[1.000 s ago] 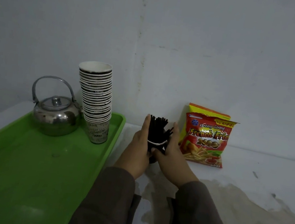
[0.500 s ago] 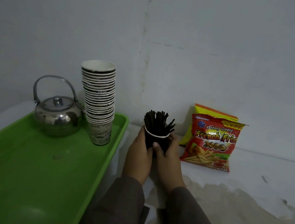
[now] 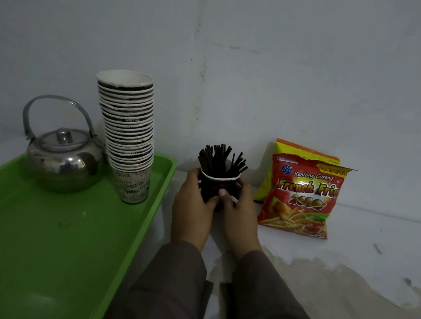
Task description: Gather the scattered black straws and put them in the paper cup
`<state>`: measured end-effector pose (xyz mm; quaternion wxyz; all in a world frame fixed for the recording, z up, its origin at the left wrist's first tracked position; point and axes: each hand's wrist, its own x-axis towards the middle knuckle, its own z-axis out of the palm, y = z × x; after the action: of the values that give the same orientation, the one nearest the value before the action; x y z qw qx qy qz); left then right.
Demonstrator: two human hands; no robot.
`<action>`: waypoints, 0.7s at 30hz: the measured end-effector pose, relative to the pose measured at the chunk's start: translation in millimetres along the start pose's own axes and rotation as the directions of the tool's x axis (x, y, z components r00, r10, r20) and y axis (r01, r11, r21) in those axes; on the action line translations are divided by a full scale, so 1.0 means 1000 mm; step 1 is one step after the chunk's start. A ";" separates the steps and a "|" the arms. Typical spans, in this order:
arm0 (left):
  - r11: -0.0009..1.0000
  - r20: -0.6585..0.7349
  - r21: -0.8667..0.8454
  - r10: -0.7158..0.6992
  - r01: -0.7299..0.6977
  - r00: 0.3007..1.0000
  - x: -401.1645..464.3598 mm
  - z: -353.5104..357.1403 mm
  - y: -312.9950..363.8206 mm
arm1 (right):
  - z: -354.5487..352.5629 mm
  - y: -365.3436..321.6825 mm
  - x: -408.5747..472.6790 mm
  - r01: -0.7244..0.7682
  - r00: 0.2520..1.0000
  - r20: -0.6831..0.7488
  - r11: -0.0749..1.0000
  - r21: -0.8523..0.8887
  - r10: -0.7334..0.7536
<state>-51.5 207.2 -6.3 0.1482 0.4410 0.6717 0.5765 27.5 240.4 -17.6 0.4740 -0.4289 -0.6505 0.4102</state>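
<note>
A dark paper cup [image 3: 214, 189] with a white rim stands upright on the white counter, just right of the green tray. Several black straws [image 3: 220, 160] stick up out of it, fanned out above the rim. My left hand [image 3: 193, 205] grips the cup's left side, fingers curled round its wall. My right hand [image 3: 239, 212] grips the right side, its thumb across the front of the cup. The cup's lower part is hidden behind my fingers.
A green tray [image 3: 30, 242] fills the left, carrying a steel kettle [image 3: 63, 157] and a tall stack of paper cups [image 3: 128, 137]. Two snack bags [image 3: 303, 196] lean against the wall at the right. The counter [image 3: 346, 300] is stained brown in front.
My fingers have come down from the straw bundle to the cup's sides. The straws now stand free above the rim, spread wider. The cup stays in the same spot.
</note>
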 end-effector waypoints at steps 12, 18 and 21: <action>1.000 0.038 0.025 -0.007 0.006 0.999 0.001 0.003 -0.008 | -0.001 0.004 -0.001 0.030 0.999 0.023 0.996 -0.084 -0.028; 0.988 0.084 0.132 -0.091 0.080 0.992 -0.011 -0.003 -0.009 | 0.003 -0.005 -0.008 -0.011 0.999 -0.031 0.995 -0.099 0.008; 0.985 0.061 0.159 -0.073 0.063 0.995 -0.027 -0.008 -0.004 | 0.003 -0.010 -0.018 -0.044 0.995 -0.093 0.996 -0.080 0.036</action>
<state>-43.7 182.0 -16.4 0.1549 0.4468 0.7244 0.5016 26.2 220.2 -13.2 0.4772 -0.4792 -0.6355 0.3726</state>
